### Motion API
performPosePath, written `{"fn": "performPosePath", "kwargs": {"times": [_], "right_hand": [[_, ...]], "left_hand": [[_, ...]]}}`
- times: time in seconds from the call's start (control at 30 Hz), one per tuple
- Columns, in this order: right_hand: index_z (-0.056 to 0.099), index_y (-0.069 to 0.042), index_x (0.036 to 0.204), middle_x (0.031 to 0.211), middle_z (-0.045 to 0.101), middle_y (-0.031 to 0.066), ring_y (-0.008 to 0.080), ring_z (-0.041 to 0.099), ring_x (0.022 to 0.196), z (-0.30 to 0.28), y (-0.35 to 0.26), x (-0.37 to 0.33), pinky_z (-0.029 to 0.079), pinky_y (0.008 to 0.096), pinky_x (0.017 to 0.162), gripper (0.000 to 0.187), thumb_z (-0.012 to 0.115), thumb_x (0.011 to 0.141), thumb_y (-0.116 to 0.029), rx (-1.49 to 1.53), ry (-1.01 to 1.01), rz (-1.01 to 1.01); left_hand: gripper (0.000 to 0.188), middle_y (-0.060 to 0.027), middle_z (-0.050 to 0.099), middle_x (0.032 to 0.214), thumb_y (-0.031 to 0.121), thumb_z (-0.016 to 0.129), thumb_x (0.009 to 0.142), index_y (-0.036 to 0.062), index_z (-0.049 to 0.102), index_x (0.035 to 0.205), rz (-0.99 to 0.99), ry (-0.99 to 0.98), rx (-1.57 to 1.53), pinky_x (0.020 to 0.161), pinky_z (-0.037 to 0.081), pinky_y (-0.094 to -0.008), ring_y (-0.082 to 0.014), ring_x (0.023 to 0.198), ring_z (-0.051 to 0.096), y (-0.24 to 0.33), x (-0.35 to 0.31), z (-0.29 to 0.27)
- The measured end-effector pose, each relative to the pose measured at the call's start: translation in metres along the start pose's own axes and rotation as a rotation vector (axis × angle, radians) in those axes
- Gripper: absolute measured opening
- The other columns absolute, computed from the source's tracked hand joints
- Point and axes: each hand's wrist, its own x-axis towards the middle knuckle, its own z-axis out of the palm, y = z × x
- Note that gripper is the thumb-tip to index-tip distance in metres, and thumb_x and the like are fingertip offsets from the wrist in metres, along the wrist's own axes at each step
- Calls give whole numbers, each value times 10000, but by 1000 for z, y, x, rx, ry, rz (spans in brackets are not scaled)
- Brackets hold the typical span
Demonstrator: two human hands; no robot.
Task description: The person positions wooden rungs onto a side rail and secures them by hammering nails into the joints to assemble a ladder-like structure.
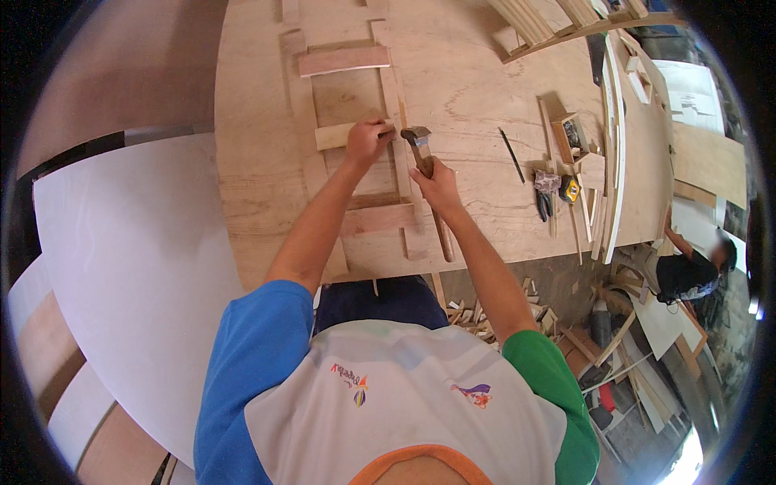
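Note:
My right hand [437, 186] is wrapped round the wooden handle of a hammer [420, 145], whose metal head is up near my left hand. My left hand [369, 145] is closed in a pinch over the right end of a pale wooden slat [331, 137]; whatever the fingertips hold is too small to make out. That slat lies across two long parallel rails, forming part of a ladder-like wooden frame [314, 105]. Farther up the frame is a reddish slat [344, 61], and a similar crosspiece [378, 218] is nearer my body.
On the plywood table [477, 97] to the right are a pencil [512, 155], a small wooden box [571, 137], pliers [543, 205] and a yellow tape measure [569, 188]. Wood strips [617, 145] line its right side. A person [687, 271] is at far right; scrap wood [550, 319] litters the floor.

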Motion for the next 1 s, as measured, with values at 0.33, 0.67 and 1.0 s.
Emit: {"fn": "performPosePath", "kwargs": {"times": [0.33, 0.67, 1.0], "right_hand": [[583, 46, 950, 828, 652, 258, 422, 647, 805, 3, -8, 13, 495, 465, 711, 324, 680, 819, -234, -159, -85, 9], [567, 49, 920, 789, 639, 267, 447, 636, 785, 4, -13, 13, 495, 466, 690, 315, 670, 796, -222, -119, -45, -51], [557, 72, 896, 761, 624, 294, 471, 628, 776, 2, -15, 11, 489, 493, 687, 300, 647, 778, -189, -129, -30, -97]], "left_hand": [[148, -113, 651, 791, 162, 717, 739, 80, 739, 861, 28, 31, 25, 653, 510, -398, -303, 744, 641, 3, -2, 0], [179, -111, 654, 783, 173, 743, 711, 80, 748, 865, 50, 28, 14, 662, 510, -394, -300, 731, 641, -3, -2, 2], [181, -122, 650, 785, 161, 756, 702, 86, 749, 866, 34, -1, 45, 669, 509, -404, -313, 730, 639, -6, 0, 6]]}}
